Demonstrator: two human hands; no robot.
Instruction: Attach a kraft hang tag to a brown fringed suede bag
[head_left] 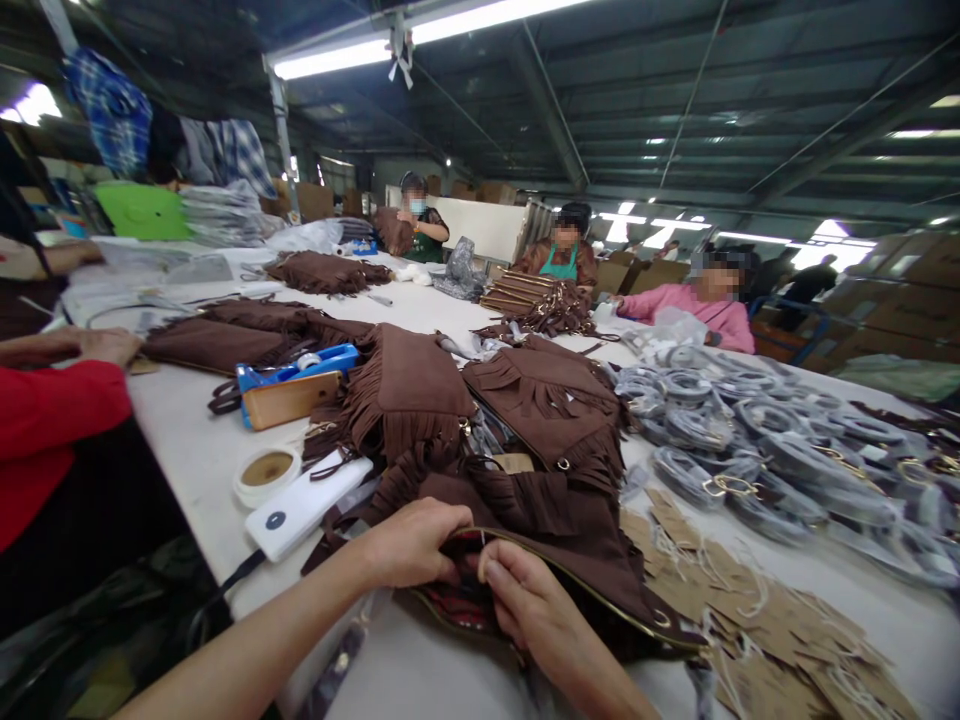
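A dark brown fringed bag (600, 565) lies unzipped at the table's near edge, its red patterned lining showing. My left hand (420, 540) is closed on the bag's opening at its left end, fingertips dipping inside. Just to its right, my right hand (525, 595) reaches into the opening with its fingers curled together near the lining; whatever they pinch is hidden. More brown fringed bags (420, 385) are heaped directly behind the open one.
Left of the bags are a white device (307, 505), a tape roll (267, 474), a phone (291, 400) and a blue tape dispenser (330, 360). Brown tags (765, 610) and wrapped coiled straps (697, 425) lie right. A person in red (60, 430) stands left; several others work beyond.
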